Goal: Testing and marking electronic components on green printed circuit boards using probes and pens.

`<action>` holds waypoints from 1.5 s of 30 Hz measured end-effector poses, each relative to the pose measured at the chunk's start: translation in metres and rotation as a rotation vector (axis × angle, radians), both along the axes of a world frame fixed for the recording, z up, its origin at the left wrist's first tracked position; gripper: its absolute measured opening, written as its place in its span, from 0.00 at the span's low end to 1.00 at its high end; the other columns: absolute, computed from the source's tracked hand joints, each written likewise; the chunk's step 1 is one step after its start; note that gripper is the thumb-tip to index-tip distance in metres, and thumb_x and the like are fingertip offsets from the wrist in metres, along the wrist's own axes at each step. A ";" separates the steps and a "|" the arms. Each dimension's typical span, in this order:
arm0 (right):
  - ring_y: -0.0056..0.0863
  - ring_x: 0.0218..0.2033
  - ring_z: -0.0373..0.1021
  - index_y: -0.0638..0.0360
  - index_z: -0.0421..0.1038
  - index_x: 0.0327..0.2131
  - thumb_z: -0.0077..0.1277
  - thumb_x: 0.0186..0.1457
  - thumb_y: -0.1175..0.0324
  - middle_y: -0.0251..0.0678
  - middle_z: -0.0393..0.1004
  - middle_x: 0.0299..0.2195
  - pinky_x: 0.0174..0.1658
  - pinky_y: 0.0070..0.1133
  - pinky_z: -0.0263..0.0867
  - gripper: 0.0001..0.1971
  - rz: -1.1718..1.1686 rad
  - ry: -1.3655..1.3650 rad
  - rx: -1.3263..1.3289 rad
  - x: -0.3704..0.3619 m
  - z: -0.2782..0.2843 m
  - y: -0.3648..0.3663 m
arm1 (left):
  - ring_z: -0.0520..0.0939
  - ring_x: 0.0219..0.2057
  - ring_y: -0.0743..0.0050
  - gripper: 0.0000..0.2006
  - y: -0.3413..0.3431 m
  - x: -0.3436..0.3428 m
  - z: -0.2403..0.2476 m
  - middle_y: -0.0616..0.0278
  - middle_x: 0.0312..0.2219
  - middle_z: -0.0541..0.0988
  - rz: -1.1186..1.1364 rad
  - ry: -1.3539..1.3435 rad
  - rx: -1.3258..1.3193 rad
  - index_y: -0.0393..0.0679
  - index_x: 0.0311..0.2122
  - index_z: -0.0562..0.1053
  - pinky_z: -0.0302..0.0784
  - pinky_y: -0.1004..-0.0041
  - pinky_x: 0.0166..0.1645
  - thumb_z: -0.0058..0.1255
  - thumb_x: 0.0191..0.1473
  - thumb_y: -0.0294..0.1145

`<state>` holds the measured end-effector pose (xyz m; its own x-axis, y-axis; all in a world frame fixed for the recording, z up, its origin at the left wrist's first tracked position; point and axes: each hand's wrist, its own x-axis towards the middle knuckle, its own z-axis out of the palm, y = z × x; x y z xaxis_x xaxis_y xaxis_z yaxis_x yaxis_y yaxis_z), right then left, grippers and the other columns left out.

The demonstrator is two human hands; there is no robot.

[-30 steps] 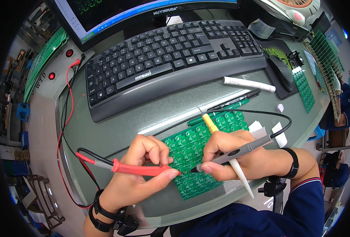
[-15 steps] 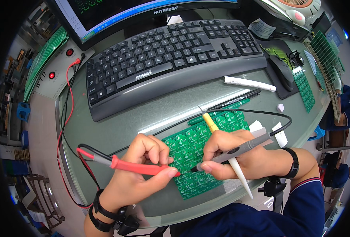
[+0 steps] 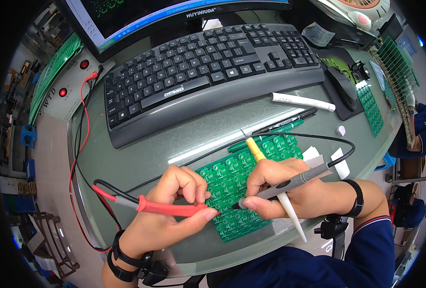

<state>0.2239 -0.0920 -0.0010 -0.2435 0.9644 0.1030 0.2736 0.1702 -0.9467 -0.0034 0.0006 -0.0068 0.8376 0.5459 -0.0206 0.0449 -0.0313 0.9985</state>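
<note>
My left hand (image 3: 174,206) is closed around a red test probe (image 3: 167,206), its front end over the left part of a green circuit board panel (image 3: 227,177). My right hand (image 3: 285,185) pinches a grey test probe (image 3: 294,182) with a black front end, which points down at the panel's middle. Tucked through the same hand is a slim tool with a yellow collar (image 3: 255,149), a thin pointed tip and a white tapered handle (image 3: 292,217). The panel lies flat on the table, its lower right partly hidden by my right hand. Whether the probe tips touch the board cannot be made out.
Beyond the panel lie a green pen (image 3: 290,126), a black marker (image 3: 290,120) and a rolled white paper (image 3: 303,102). A black keyboard (image 3: 213,81), mouse (image 3: 342,89) and monitor (image 3: 174,21) stand behind. Probe leads run to a grey box (image 3: 73,91). Other people sit at right.
The red probe has turned and shifted slightly in my left fingers, and its front end now shows less past my thumb. My right hand is nearly still.
</note>
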 end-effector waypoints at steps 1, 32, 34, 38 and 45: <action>0.22 0.18 0.64 0.60 0.65 0.28 0.56 0.52 0.68 0.34 0.68 0.19 0.21 0.19 0.59 0.10 0.005 0.011 -0.006 0.000 0.000 0.000 | 0.70 0.33 0.79 0.19 0.000 0.000 0.000 0.62 0.31 0.66 -0.009 0.005 0.009 0.46 0.32 0.56 0.76 0.69 0.49 0.57 0.45 0.19; 0.26 0.18 0.68 0.60 0.65 0.28 0.56 0.51 0.67 0.34 0.70 0.18 0.20 0.21 0.62 0.10 -0.007 -0.053 0.119 -0.001 -0.006 0.001 | 0.70 0.35 0.78 0.19 -0.001 -0.001 0.002 0.63 0.31 0.66 -0.022 -0.006 0.029 0.44 0.33 0.56 0.69 0.75 0.41 0.56 0.47 0.18; 0.23 0.17 0.66 0.60 0.65 0.28 0.56 0.51 0.67 0.33 0.69 0.18 0.20 0.20 0.61 0.10 -0.011 -0.040 0.122 -0.001 -0.006 0.001 | 0.70 0.35 0.79 0.18 -0.002 -0.002 0.001 0.63 0.32 0.66 -0.005 -0.009 -0.031 0.44 0.33 0.56 0.71 0.74 0.43 0.56 0.47 0.19; 0.20 0.16 0.64 0.60 0.65 0.28 0.56 0.52 0.68 0.32 0.69 0.17 0.20 0.19 0.59 0.10 -0.024 0.001 0.078 0.000 -0.004 0.000 | 0.70 0.35 0.81 0.18 0.000 -0.001 -0.001 0.64 0.32 0.65 0.045 -0.052 -0.101 0.44 0.34 0.56 0.73 0.72 0.46 0.55 0.48 0.20; 0.19 0.17 0.64 0.60 0.65 0.28 0.56 0.52 0.69 0.32 0.69 0.18 0.20 0.18 0.59 0.09 -0.028 -0.008 0.057 -0.001 -0.004 0.000 | 0.69 0.34 0.83 0.17 -0.002 0.000 -0.002 0.64 0.32 0.65 0.083 -0.044 -0.118 0.44 0.34 0.57 0.75 0.72 0.47 0.55 0.49 0.21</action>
<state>0.2233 -0.0919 -0.0050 -0.2179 0.9634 0.1562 0.2862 0.2161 -0.9335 -0.0038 -0.0012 -0.0088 0.7913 0.6091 -0.0531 -0.0015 0.0887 0.9961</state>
